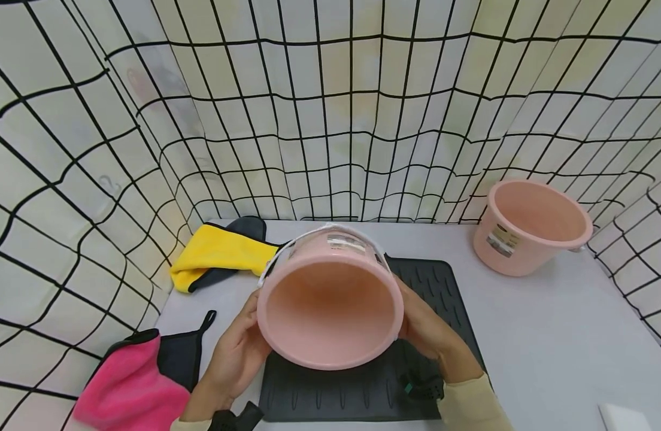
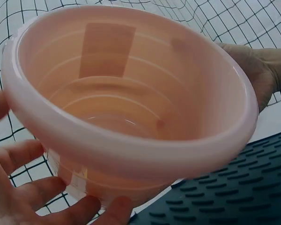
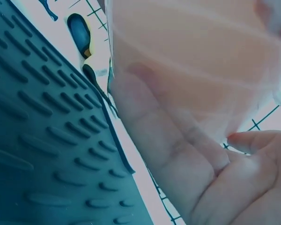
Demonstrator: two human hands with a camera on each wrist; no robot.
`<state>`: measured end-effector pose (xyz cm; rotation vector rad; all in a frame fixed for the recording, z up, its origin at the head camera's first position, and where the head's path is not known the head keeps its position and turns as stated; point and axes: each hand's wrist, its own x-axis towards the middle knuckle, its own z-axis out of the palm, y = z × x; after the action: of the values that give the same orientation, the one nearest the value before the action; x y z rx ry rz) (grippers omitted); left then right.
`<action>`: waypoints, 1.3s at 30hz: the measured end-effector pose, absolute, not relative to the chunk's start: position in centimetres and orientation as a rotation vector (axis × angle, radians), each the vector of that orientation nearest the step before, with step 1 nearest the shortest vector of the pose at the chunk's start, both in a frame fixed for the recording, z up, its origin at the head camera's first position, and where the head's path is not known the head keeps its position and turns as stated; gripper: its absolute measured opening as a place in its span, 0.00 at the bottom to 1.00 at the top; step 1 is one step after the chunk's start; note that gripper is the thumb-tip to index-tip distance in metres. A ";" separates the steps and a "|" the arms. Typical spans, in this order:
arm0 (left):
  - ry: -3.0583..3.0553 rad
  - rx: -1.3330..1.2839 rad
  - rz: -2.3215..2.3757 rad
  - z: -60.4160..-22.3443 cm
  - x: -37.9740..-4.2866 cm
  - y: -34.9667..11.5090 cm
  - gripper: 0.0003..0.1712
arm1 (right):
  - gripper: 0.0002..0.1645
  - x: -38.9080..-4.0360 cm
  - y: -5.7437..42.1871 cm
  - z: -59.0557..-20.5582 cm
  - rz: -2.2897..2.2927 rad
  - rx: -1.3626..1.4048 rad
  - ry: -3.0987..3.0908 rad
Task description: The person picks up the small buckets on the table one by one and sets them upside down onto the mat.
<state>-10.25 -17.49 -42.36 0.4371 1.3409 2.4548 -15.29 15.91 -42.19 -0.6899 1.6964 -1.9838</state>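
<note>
A pink plastic bucket [image 1: 330, 311] is held up over the black ridged mat, tilted so that its open mouth faces me. The inside [image 2: 131, 103] looks bare, and its white handle lies against the far side of the rim. My left hand [image 1: 239, 353] holds the bucket's left side, its fingers spread along the outer wall below the rim in the left wrist view. On the opposite side my right hand [image 1: 424, 326] grips the wall; in the right wrist view its fingers [image 3: 178, 145] lie along the pink surface. The head view hides most of the right fingertips.
A second pink bucket [image 1: 524, 233] stands upright at the back right. Yellow-and-black cloth [image 1: 223, 254] lies at the back left, pink-and-black cloth [image 1: 139, 383] at the front left. Under the held bucket is the black mat [image 1: 357, 395]. Black wire mesh [image 1: 330, 120] encloses the table; a white object [image 1: 624, 417] is front right.
</note>
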 end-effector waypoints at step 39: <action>2.266 0.037 1.785 -38.6 -9.6 -16.0 0.42 | 0.57 -15.3 13.4 -42.6 -1.945 -0.736 1.935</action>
<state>-9.61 -16.02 -38.60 0.0372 2.2660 1.7851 -15.34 13.42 -42.59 -0.7360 1.9352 -1.9448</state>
